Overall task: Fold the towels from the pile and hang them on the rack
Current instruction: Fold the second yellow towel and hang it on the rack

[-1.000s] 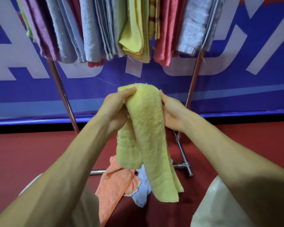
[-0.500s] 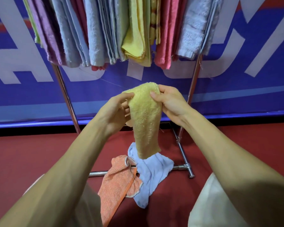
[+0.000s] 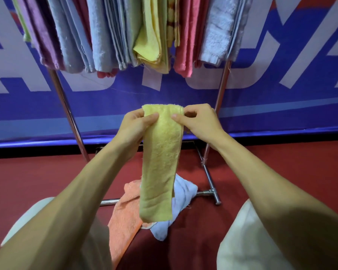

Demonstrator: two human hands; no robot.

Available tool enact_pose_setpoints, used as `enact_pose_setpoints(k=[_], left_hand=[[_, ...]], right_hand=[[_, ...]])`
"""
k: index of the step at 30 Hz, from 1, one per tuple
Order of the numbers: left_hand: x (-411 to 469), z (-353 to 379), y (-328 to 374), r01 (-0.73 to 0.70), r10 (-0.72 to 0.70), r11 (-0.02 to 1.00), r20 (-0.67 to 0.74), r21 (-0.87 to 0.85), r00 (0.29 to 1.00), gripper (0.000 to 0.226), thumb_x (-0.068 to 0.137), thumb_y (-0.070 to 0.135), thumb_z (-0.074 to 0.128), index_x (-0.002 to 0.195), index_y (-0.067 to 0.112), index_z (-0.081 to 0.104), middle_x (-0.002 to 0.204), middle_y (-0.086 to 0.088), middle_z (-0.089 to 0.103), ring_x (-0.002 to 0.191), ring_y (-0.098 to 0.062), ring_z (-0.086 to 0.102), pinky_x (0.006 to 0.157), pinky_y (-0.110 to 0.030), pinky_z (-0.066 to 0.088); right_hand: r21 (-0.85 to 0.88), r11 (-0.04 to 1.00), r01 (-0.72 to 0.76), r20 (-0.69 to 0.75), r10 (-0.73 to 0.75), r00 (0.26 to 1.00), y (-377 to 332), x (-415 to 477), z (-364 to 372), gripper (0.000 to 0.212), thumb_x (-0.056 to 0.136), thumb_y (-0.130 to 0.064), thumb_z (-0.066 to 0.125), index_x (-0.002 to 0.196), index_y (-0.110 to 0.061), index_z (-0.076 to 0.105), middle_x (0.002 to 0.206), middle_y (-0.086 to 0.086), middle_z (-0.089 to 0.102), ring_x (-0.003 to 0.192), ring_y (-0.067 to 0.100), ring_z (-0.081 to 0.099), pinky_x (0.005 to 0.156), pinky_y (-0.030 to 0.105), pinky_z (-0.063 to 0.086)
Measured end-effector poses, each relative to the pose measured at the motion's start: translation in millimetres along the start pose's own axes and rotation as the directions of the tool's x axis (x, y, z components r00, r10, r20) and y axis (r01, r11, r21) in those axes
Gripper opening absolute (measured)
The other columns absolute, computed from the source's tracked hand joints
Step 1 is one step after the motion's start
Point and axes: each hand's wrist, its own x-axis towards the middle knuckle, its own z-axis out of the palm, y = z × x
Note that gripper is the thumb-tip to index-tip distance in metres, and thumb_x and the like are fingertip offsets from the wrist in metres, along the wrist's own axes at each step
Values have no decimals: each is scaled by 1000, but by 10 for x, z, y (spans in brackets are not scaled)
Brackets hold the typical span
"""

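A yellow towel (image 3: 159, 162), folded into a long narrow strip, hangs straight down in front of me. My left hand (image 3: 135, 127) pinches its top left corner and my right hand (image 3: 198, 121) pinches its top right corner. Below it on the floor lies the pile: an orange towel (image 3: 123, 217) and a pale blue towel (image 3: 180, 195), partly hidden by the yellow strip. The metal rack (image 3: 221, 86) stands behind, with several folded towels (image 3: 125, 32) hanging from its top in purple, grey, yellow, pink and white.
The rack's chrome legs (image 3: 66, 106) slant down to a foot bar (image 3: 213, 191) on the red floor (image 3: 37, 178). A blue and white banner (image 3: 281, 98) covers the wall behind. My knees in light trousers (image 3: 242, 240) fill the lower corners.
The towel went from a loose doubled bunch to a flat narrow strip. Both hands shifted to pinch its top corners, and it now hangs longer and straighter.
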Motion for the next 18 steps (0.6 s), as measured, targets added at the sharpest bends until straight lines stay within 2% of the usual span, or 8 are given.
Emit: enact_pose_setpoints(k=[2, 4, 7, 8, 10, 12, 15, 18], left_hand=[[-5, 11, 11, 7, -7, 1000, 1, 8, 1000, 20, 95, 14, 54, 108, 6, 68, 97, -11, 74, 84, -19, 71, 66, -26, 54], [-13, 5, 41, 12, -12, 1000, 27, 7, 1000, 19, 94, 12, 55, 105, 3, 68, 92, -10, 73, 79, -17, 70, 66, -25, 54], [-44, -22, 74, 3, -11, 998, 134, 62, 991, 18, 94, 9, 54, 103, -2, 65, 84, -10, 68, 71, -16, 65, 63, -23, 52], [-59, -27, 78, -4, -11, 996, 178, 86, 984, 16, 94, 9, 54, 101, 0, 65, 81, -8, 66, 67, -14, 64, 60, -21, 51], [-79, -34, 79, -15, -15, 993, 259, 113, 966, 14, 95, 8, 53, 99, 4, 66, 80, -5, 68, 68, -12, 65, 59, -20, 52], [-76, -52, 67, -20, -20, 993, 323, 120, 946, 19, 93, 8, 55, 109, 4, 66, 95, -12, 71, 83, -18, 67, 71, -24, 55], [-71, -113, 80, -48, -2, 991, 385, 121, 923, 31, 84, 13, 60, 111, 2, 66, 100, -13, 69, 88, -19, 66, 75, -24, 53], [-56, -185, 122, -80, 25, 988, 371, 134, 928, 28, 83, 12, 62, 107, -1, 67, 92, -9, 70, 81, -15, 67, 69, -21, 52]], right_hand=[[-23, 999, -37, 3, 37, 999, 12, -34, -42, 50, 86, -45, 66, 64, 1, 64, 53, 11, 61, 50, 19, 60, 63, 35, 53], [-109, 992, -63, -74, 55, 996, 34, -49, -69, 55, 88, -48, 59, 67, 2, 65, 54, 11, 61, 59, 28, 62, 65, 38, 54], [-142, 984, -107, -118, 91, 989, 89, -15, -52, 27, 91, -32, 58, 76, -14, 72, 66, -3, 67, 76, 21, 65, 75, 37, 53], [-71, 990, -124, -72, 119, 990, 91, -5, -24, 18, 91, -26, 58, 83, -18, 72, 76, -6, 69, 84, 18, 66, 81, 40, 53], [123, 975, -186, 89, 176, 980, 57, 2, 42, 17, 94, -19, 54, 102, -19, 69, 97, -5, 70, 101, 18, 65, 93, 42, 52], [278, 927, -252, 251, 184, 950, -27, -8, 83, 25, 98, -14, 46, 113, -15, 66, 107, 0, 68, 108, 17, 61, 95, 36, 49], [392, 850, -351, 435, 165, 885, -72, -19, 139, 25, 92, -12, 48, 103, -8, 70, 100, 16, 60, 92, 26, 52, 80, 37, 41], [378, 806, -456, 539, 209, 816, -84, -48, 161, 19, 92, -17, 50, 86, -5, 63, 80, 13, 52, 72, 21, 47, 68, 32, 37]])
